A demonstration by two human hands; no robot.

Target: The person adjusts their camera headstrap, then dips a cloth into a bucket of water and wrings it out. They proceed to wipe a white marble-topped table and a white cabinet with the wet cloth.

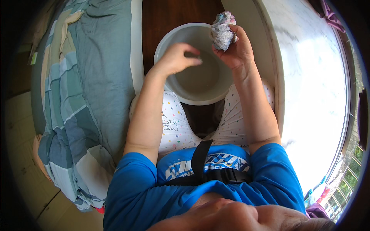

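My right hand (237,49) grips a crumpled wet cloth (223,31), whitish with grey, blue and pink patches, above the right rim of a round basin. That pale plastic basin (199,99) stands on the floor between my legs and holds murky, greyish water (199,78). Over the left part of the basin is my left hand (188,56), slightly blurred, its fingers curved and apart with nothing seen between them.
To the left lies a bed with a green-grey sheet (107,57) and a checked quilt (69,101). A marble-patterned window sill (312,95) runs along the right, beside a window with a metal grille (344,196). Dark wood flooring (179,11) shows beyond the basin.
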